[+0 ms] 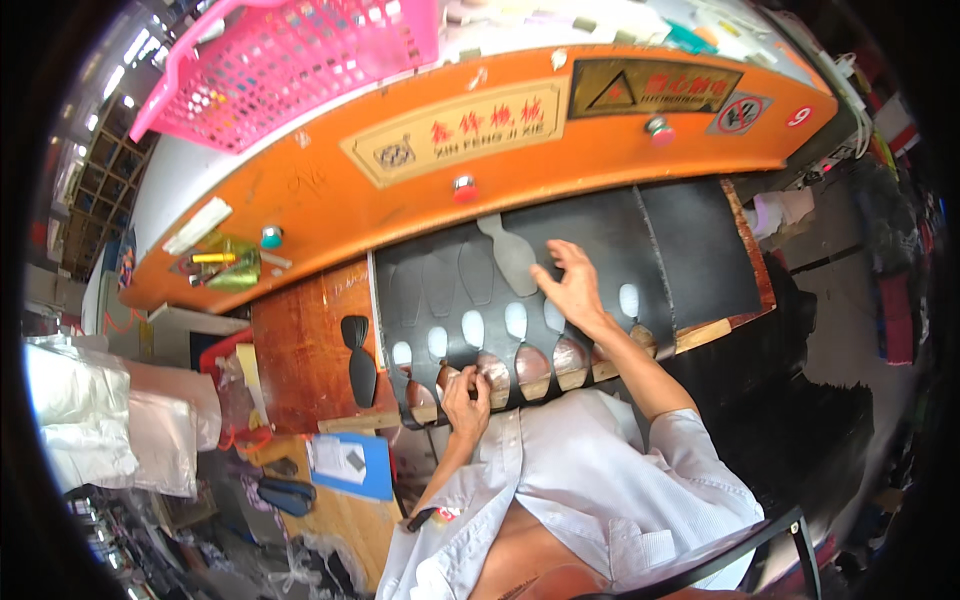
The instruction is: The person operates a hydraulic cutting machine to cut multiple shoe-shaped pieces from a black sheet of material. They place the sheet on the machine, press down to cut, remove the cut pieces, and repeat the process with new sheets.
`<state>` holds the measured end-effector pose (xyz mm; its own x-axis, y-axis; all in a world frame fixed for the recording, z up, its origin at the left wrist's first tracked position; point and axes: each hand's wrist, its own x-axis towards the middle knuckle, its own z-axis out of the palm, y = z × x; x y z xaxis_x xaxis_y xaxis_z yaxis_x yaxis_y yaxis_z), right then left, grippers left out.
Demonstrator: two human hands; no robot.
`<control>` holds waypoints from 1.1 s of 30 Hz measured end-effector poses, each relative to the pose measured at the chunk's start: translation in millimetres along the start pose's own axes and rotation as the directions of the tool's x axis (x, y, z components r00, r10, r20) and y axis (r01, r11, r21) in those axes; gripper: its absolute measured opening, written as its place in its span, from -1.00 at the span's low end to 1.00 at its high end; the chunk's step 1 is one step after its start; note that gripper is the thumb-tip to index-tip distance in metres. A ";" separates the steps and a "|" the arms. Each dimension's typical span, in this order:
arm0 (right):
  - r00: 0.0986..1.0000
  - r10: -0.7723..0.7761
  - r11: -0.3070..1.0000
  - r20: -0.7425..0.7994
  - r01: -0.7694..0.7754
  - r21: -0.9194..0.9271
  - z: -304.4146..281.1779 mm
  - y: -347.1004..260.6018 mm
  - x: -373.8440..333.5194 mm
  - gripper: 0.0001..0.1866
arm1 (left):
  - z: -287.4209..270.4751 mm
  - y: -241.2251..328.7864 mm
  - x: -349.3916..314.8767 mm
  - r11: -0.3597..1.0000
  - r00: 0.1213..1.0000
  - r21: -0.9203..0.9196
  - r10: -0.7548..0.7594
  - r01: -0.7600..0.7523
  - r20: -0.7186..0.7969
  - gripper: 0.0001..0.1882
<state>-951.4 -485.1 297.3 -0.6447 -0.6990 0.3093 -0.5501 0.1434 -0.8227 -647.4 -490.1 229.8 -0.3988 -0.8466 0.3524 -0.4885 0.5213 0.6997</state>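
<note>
A black sheet (pixel 580 225) lies across the work table, a row of sole-shaped cut-outs along its near side. Faint sole outlines mark its left part. On the sheet rests a grey sole-shaped piece (pixel 512 255), narrow in the middle. Just to the right of it, my right hand (pixel 573 287) hovers with fingers spread, holding nothing I can see. My left hand (pixel 467 402) is at the sheet's near edge, fingers curled together over a cut-out; what is between its fingertips cannot be made out. Left of the sheet sits a small stack of black sole-shaped pieces (pixel 361 367).
An orange machine beam (pixel 330 190) with buttons spans the far side, close beyond the sheet. A pink basket (pixel 300 65) stands on top. To the left are plastic bags (pixel 150 430) and a blue clipboard (pixel 368 468) on a wooden bench (pixel 350 525).
</note>
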 end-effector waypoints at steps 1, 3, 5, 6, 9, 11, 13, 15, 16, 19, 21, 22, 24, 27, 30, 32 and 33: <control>0.990 0.105 0.988 -0.094 -0.094 0.120 -14.1 2.2 14.7 -0.57 | 5.8 -6.7 7.9 0.997 0.997 0.041 0.063 -0.061 -0.037 -0.79; 0.939 0.165 0.958 -0.302 -0.079 0.276 -58.2 3.9 44.1 -0.86 | 17.6 -12.8 23.9 0.992 0.983 0.086 0.106 -0.094 -0.151 -0.80; 0.820 0.042 0.959 -0.570 0.126 0.252 -100.5 -1.6 69.7 -0.85 | 24.1 -10.8 36.4 0.995 0.980 -0.031 -0.094 0.090 -0.174 -0.75; 0.778 0.011 0.976 -0.628 0.128 0.176 -120.8 -5.9 81.3 -0.87 | 25.7 -8.3 44.6 0.989 0.980 -0.055 -0.142 0.136 -0.136 -0.69; 0.689 -0.299 0.954 -0.660 0.216 -0.207 -163.6 -17.6 117.7 -0.80 | 27.2 1.3 64.5 0.992 0.984 0.070 -0.096 0.108 -0.149 -0.66; 0.820 -0.229 0.973 -0.525 0.185 -0.134 -178.0 -16.8 121.3 -0.72 | 26.7 -1.1 90.3 0.979 0.987 0.143 -0.134 0.146 -0.085 -0.64; 0.838 -0.234 0.971 -0.493 0.181 -0.154 -182.2 -5.7 110.1 -0.73 | 25.7 -2.9 109.7 0.946 0.980 0.257 -0.193 0.197 -0.040 -0.58; 0.862 -0.234 0.972 -0.450 0.198 -0.125 -177.9 12.4 84.1 -0.78 | 27.6 -6.6 128.3 0.978 0.992 0.195 -0.059 0.080 -0.112 -0.55; 0.892 -0.161 0.986 -0.422 0.128 -0.105 -175.8 24.0 66.0 -0.82 | 26.5 -7.3 132.8 0.978 0.991 0.190 -0.060 0.082 -0.120 -0.53; 0.927 0.024 0.953 -0.375 -0.135 -0.272 -159.5 57.3 21.2 -0.79 | 26.5 -4.8 143.6 0.948 0.987 0.275 -0.143 0.158 -0.077 -0.51; 0.921 0.030 0.938 -0.388 -0.160 -0.307 -149.3 76.6 2.8 -0.69 | 26.7 -0.6 143.0 0.951 0.986 0.274 -0.114 0.144 -0.123 -0.51; 0.928 0.101 0.920 -0.359 -0.225 -0.322 -143.1 84.5 -2.7 -0.66 | 27.3 1.2 143.1 0.950 0.985 0.276 -0.111 0.143 -0.129 -0.51; 0.930 0.092 0.926 -0.356 -0.212 -0.312 -132.4 94.5 -13.6 -0.65 | 29.0 3.2 142.8 0.951 0.985 0.276 -0.106 0.140 -0.134 -0.51; 0.909 0.078 0.935 -0.408 -0.209 -0.288 -123.0 101.5 -18.8 -0.66 | 32.4 4.0 144.3 0.957 0.988 0.258 -0.102 0.130 -0.120 -0.51; 0.892 -0.004 0.927 -0.452 -0.166 -0.336 -121.1 101.7 -20.4 -0.70 | 26.8 1.0 145.1 0.968 0.992 0.232 -0.067 0.091 -0.110 -0.51; 0.895 -0.041 0.908 -0.445 -0.153 -0.390 -122.9 103.4 -17.1 -0.70 | 22.1 -1.3 144.7 0.994 0.993 0.110 -0.003 0.016 -0.118 -0.52; 0.884 -0.041 0.900 -0.465 -0.169 -0.401 -123.3 104.5 -19.2 -0.70 | 20.0 -3.2 144.6 0.991 0.998 0.133 -0.002 0.011 -0.067 -0.52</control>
<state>-1061.9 -370.4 264.2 -0.7941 -0.2985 0.5294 -0.5995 0.5281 -0.6015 -719.0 -612.1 266.1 -0.3449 -0.8530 0.3917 -0.5915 0.5215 0.6149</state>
